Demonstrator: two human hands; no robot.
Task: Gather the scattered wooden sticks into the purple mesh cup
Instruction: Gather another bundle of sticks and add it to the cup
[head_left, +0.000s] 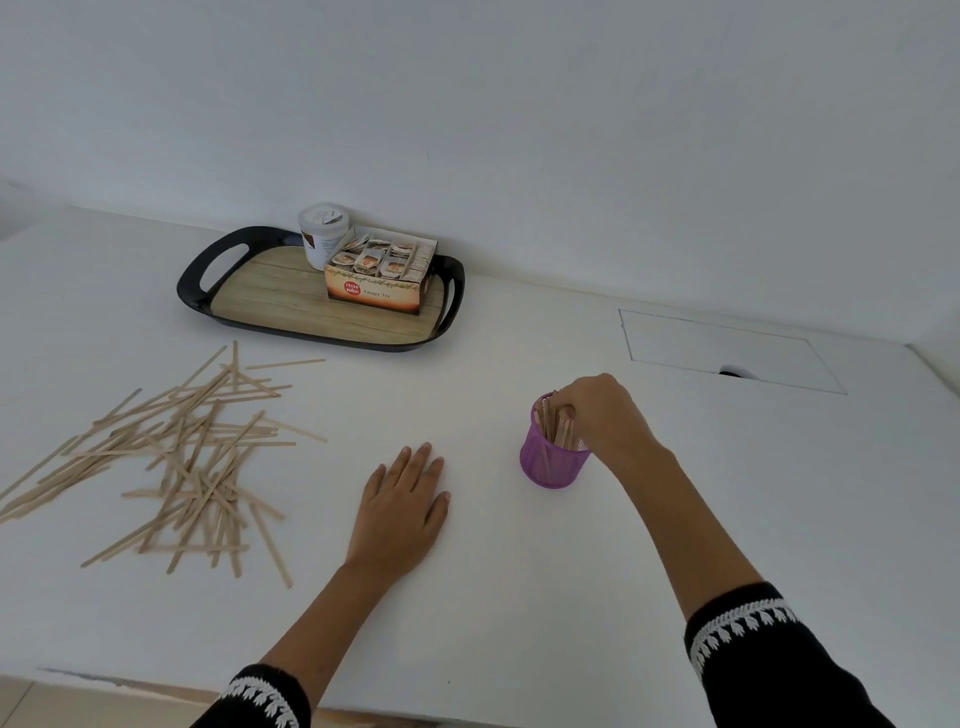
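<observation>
Landmark: purple mesh cup (551, 457), upright on the white table (727, 519)

Right hand (602, 415) directly over the cup's rim, fingers curled down into its mouth among the sticks standing there (558, 428); apparently pinching their tops, though whether gripping or only letting go cannot be told from here

Left hand (402, 506) just left of the cup, flat on the table, fingers straight and together, holding nothing

Scattered wooden sticks (182, 452) well to the left of the cup, beyond the left hand: a loose, crossed heap lying flat, long axes mostly running from near-left to far-right, a few across them

Judged: left hand clearly nearer the heap, pile to its own left, so the next pick likely a sideways reach away from the cup, closing across the sticks' length, not along it

Farther back and left of the cup: black-rimmed tray (208, 270) with a tea box (376, 283) and a white lidded jar (323, 234)
</observation>
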